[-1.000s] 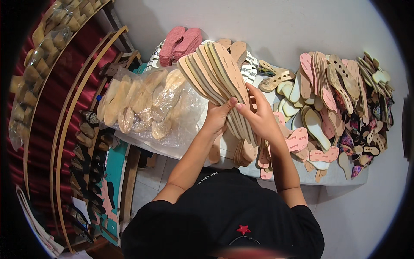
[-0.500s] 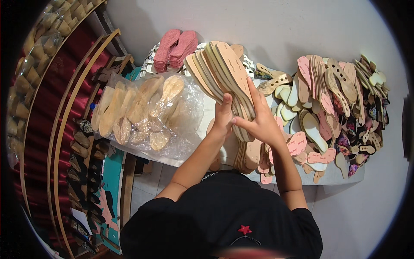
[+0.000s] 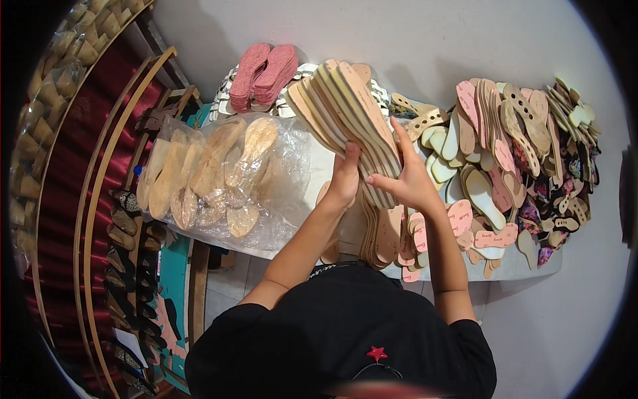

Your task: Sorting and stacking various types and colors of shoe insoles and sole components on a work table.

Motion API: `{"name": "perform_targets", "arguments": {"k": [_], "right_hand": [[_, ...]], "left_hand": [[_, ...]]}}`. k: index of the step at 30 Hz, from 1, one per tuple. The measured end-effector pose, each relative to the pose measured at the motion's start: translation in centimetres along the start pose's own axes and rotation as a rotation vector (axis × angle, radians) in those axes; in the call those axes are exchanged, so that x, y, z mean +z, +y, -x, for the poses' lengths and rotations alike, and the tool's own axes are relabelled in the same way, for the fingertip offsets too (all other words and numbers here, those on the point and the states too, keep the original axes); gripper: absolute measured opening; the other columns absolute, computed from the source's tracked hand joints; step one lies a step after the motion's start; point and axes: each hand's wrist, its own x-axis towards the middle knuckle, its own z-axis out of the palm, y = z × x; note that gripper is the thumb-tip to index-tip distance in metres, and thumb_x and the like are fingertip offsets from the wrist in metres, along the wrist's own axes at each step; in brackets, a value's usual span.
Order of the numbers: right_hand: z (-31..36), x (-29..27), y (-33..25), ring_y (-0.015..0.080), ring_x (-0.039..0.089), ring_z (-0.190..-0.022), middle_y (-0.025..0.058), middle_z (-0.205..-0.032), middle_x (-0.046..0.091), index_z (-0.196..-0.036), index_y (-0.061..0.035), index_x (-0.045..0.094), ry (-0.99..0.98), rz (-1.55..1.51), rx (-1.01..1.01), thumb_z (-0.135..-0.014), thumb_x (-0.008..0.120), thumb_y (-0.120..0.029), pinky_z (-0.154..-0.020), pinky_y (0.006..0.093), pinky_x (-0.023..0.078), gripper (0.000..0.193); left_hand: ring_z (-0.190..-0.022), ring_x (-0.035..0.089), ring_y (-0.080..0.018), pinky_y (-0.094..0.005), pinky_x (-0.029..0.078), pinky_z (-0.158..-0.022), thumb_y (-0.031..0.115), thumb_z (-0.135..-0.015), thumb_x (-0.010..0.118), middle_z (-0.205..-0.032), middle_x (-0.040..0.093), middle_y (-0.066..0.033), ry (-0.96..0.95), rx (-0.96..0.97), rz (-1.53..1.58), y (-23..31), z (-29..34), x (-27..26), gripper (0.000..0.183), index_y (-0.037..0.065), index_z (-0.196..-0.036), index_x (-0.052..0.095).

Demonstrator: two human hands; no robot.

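A thick stack of tan and cream insoles is held up over the table, its layered edges showing and the wide ends pointing away from me. My left hand grips the stack's near left side, thumb up against the edges and the other fingers hidden beneath. My right hand clasps the near right side, its thumb across the narrow ends and its fingers along the right edge. Just below my hands, another pile of tan insoles lies at the table's near edge.
Wooden shoe lasts lie in a clear plastic bag on the left of the table. Pink insole stacks stand at the back. Loose soles crowd the right side. Racks with shoes line the far left.
The held stack has tilted and its layers have shifted, showing more of their edges. My right hand has moved slightly right, its thumb now apart from the left hand.
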Motion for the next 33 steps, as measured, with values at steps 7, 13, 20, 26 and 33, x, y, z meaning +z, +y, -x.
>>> {"name": "perform_targets", "arguments": {"k": [7, 13, 20, 26, 33], "right_hand": [[0.2, 0.7, -0.6, 0.0272, 0.052, -0.108, 0.0213, -0.116, 0.052, -0.131, 0.0024, 0.029, -0.068, 0.105, 0.115, -0.061, 0.078, -0.020, -0.091, 0.0336, 0.039, 0.088], [-0.4, 0.4, -0.6, 0.0362, 0.059, -0.093, 0.0248, -0.098, 0.059, -0.125, 0.0007, 0.032, -0.075, 0.085, 0.077, -0.057, 0.080, -0.032, -0.080, 0.0371, 0.046, 0.090], [-5.2, -3.2, -0.6, 0.0259, 0.047, -0.112, 0.0194, -0.119, 0.050, -0.127, 0.0027, 0.034, -0.017, 0.130, 0.079, -0.051, 0.081, -0.020, -0.095, 0.0322, 0.035, 0.091], [-10.1, -5.9, 2.9, 0.0286, 0.055, -0.101, 0.0212, -0.109, 0.055, -0.123, 0.0023, 0.039, 0.025, 0.251, -0.104, -0.048, 0.080, -0.023, -0.087, 0.0339, 0.042, 0.089], [-12.9, -7.3, 10.7, 0.0279, 0.055, -0.099, 0.0179, -0.107, 0.056, -0.124, -0.0015, 0.037, 0.006, 0.364, 0.005, -0.049, 0.078, -0.019, -0.086, 0.0329, 0.042, 0.088]], "left_hand": [[-0.107, 0.051, -0.0215, -0.0342, 0.046, -0.088, 0.061, -0.082, 0.041, -0.120, 0.047, -0.0133, 0.058, -0.057, -0.061, -0.1, 0.2, -0.6, 0.076, 0.001, -0.127, 0.033], [-0.108, 0.051, -0.0207, -0.0334, 0.044, -0.090, 0.065, -0.082, 0.034, -0.119, 0.049, -0.0114, 0.022, -0.054, 0.013, -0.5, -0.3, -0.4, 0.078, 0.003, -0.127, 0.034], [-0.107, 0.052, -0.0213, -0.0344, 0.042, -0.091, 0.067, -0.084, 0.021, -0.119, 0.050, -0.0111, -0.066, 0.092, 0.123, 0.2, -6.5, 1.9, 0.077, 0.004, -0.126, 0.037], [-0.114, 0.043, -0.0197, -0.0337, 0.036, -0.095, 0.064, -0.086, 0.022, -0.123, 0.045, -0.0076, -0.051, 0.186, 0.146, -2.2, -11.8, 1.9, 0.073, 0.006, -0.129, 0.032], [-0.114, 0.042, -0.0220, -0.0387, 0.037, -0.093, 0.031, -0.095, 0.034, -0.121, 0.044, -0.0061, -0.050, -0.108, -0.393, -5.6, -15.4, -6.2, 0.039, 0.008, -0.126, 0.034]]}}
